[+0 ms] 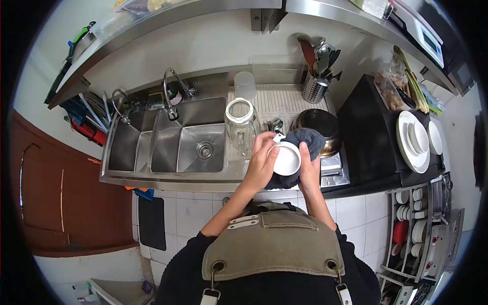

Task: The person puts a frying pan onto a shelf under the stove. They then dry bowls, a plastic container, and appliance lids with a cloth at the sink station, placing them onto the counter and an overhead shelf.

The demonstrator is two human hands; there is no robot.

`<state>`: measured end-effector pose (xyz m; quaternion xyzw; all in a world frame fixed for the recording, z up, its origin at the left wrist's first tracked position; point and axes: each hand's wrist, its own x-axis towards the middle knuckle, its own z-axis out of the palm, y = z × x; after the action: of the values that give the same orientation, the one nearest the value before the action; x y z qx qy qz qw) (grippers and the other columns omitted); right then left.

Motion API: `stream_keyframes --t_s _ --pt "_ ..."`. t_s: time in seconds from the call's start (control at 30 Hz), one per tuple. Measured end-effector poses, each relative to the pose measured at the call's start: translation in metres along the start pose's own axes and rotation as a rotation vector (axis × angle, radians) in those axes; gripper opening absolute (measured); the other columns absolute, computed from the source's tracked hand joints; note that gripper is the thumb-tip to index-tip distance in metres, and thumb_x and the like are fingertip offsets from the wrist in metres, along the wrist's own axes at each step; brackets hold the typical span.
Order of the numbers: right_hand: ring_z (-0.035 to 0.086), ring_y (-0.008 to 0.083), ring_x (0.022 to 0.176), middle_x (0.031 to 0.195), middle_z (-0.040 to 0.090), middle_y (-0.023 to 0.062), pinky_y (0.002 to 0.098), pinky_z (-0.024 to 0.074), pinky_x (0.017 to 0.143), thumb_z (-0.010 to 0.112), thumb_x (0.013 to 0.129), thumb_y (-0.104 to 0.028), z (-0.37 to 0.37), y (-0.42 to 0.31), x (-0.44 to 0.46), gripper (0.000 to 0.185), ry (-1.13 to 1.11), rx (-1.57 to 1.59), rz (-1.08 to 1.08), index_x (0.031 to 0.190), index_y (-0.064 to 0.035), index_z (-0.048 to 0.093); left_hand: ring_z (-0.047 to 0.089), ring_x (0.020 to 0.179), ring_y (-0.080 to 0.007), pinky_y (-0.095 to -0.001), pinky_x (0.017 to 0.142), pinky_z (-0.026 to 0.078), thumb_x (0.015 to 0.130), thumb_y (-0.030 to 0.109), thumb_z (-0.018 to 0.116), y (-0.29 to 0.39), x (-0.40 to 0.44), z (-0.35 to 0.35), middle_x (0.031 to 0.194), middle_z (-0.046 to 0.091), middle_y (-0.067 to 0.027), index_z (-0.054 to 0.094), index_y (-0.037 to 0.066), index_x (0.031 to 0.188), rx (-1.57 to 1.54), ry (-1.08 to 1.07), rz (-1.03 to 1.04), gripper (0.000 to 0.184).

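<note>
A small round white dish [287, 159] is held in front of my apron, its round face turned up towards me. My left hand [261, 161] grips its left side, fingers curled around the edge. On the other side, my right hand [308, 170] presses a dark grey cloth [306, 140] against the dish; the cloth also hangs below it. A small white tab sticks up by my left fingertips. Left of my hands a clear glass jar [241, 124] with a white rim stands on the ribbed drainboard [277, 101]. Behind the cloth sits a dark, shiny pot [317, 122].
Steel sink basins [195, 140] with curved taps [170, 94] lie to the left. A perforated utensil holder [315, 89] stands at the back. White plates [410, 142] rest on the black counter [363, 137] at right. Steel shelves [193, 18] overhang the worktop.
</note>
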<state>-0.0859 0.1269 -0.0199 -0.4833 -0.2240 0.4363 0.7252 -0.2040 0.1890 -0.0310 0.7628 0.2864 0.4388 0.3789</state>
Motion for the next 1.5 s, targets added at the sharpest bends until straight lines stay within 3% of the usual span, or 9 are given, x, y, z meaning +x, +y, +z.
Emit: stream_keyframes --t_s 0.13,0.3,0.37,0.57,0.7,0.97,1.17,1.3,1.5 --pt "0.047 0.0177 0.107 0.118 0.050 0.0114 0.0303 0.0361 0.094 0.041 0.097 -0.028 0.011 0.026 -0.004 0.039 0.124 0.021 -0.098 0.119 0.0041 0.045 0.046 0.100 -0.0200 -0.0296 0.091 0.034 0.099 0.030 0.031 0.013 0.003 0.029 0.108 0.045 -0.0101 0.050 -0.004 0.103 -0.570 0.290 -0.365 0.040" --pt "0.052 0.0206 0.107 0.117 0.053 0.0130 0.0320 0.0405 0.092 0.034 0.097 -0.041 0.003 0.035 -0.005 0.054 0.127 -0.132 -0.247 0.122 0.0053 0.044 0.045 0.100 -0.0227 -0.0310 0.091 0.034 0.098 0.029 0.033 0.017 0.015 0.038 0.105 0.043 -0.0119 0.050 -0.007 0.105 -0.431 0.447 -0.264 0.040" --pt "0.044 0.0231 0.115 0.122 0.049 0.0150 0.0333 0.0319 0.100 0.041 0.096 -0.026 -0.005 0.027 0.007 0.042 0.154 -0.066 -0.319 0.124 0.0060 0.041 0.045 0.103 -0.0250 -0.0317 0.090 0.035 0.097 0.029 0.037 0.013 0.014 0.039 0.109 0.043 -0.0157 0.051 -0.008 0.105 -0.044 0.280 -0.060 0.040" --pt "0.052 0.0192 0.098 0.108 0.055 0.0115 0.0317 0.0408 0.088 0.054 0.088 -0.028 -0.012 -0.027 0.005 0.043 0.082 -0.341 -0.214 0.116 0.0038 0.047 0.052 0.087 -0.0221 -0.0313 0.077 0.040 0.088 0.020 0.048 0.019 0.041 0.008 0.098 0.052 -0.0141 0.053 -0.007 0.077 -0.232 -0.013 0.017 0.030" --pt "0.055 0.0191 0.097 0.107 0.057 0.0106 0.0312 0.0422 0.088 0.044 0.090 -0.037 0.002 0.017 0.002 0.046 0.148 0.117 -0.155 0.113 0.0010 0.051 0.046 0.096 -0.0179 -0.0293 0.085 0.036 0.094 0.028 0.035 0.024 0.037 0.034 0.108 0.048 -0.0120 0.049 -0.001 0.092 -0.529 0.088 -0.097 0.032" --pt "0.049 0.0197 0.109 0.117 0.052 0.0124 0.0318 0.0360 0.096 0.041 0.095 -0.033 -0.014 0.028 -0.001 0.046 0.044 0.030 -0.252 0.121 0.0039 0.045 0.044 0.110 -0.0208 -0.0334 0.097 0.032 0.096 0.035 0.026 0.016 0.024 0.048 0.117 0.051 -0.0140 0.046 0.002 0.116 -0.700 0.087 -0.142 0.044" --pt "0.057 0.0116 0.079 0.090 0.061 0.0056 0.0263 0.0461 0.070 0.046 0.095 -0.032 -0.027 -0.004 -0.008 0.037 0.075 -0.002 -0.220 0.102 0.0023 0.057 0.046 0.113 -0.0210 -0.0314 0.099 0.032 0.096 0.032 0.025 0.023 0.018 0.046 0.121 0.052 -0.0131 0.050 -0.002 0.119 -0.571 -0.122 -0.139 0.049" --pt "0.048 0.0071 0.065 0.069 0.055 -0.0013 0.0251 0.0416 0.059 0.053 0.091 -0.031 -0.061 -0.021 -0.013 0.034 0.221 -0.292 -0.243 0.084 0.0019 0.062 0.048 0.109 -0.0246 -0.0322 0.096 0.035 0.099 0.023 0.029 -0.002 -0.006 0.078 0.112 0.053 -0.0166 0.053 -0.005 0.112 -0.433 -0.138 -0.280 0.040" --pt "0.052 0.0132 0.075 0.075 0.058 0.0068 0.0311 0.0443 0.070 0.043 0.095 -0.040 -0.095 -0.012 -0.045 0.047 0.260 -0.390 -0.255 0.092 0.0038 0.059 0.050 0.073 -0.0131 -0.0273 0.067 0.041 0.098 0.023 0.035 0.014 -0.018 0.094 0.075 0.056 -0.0083 0.055 -0.005 0.084 -0.357 -0.216 -0.265 0.037"
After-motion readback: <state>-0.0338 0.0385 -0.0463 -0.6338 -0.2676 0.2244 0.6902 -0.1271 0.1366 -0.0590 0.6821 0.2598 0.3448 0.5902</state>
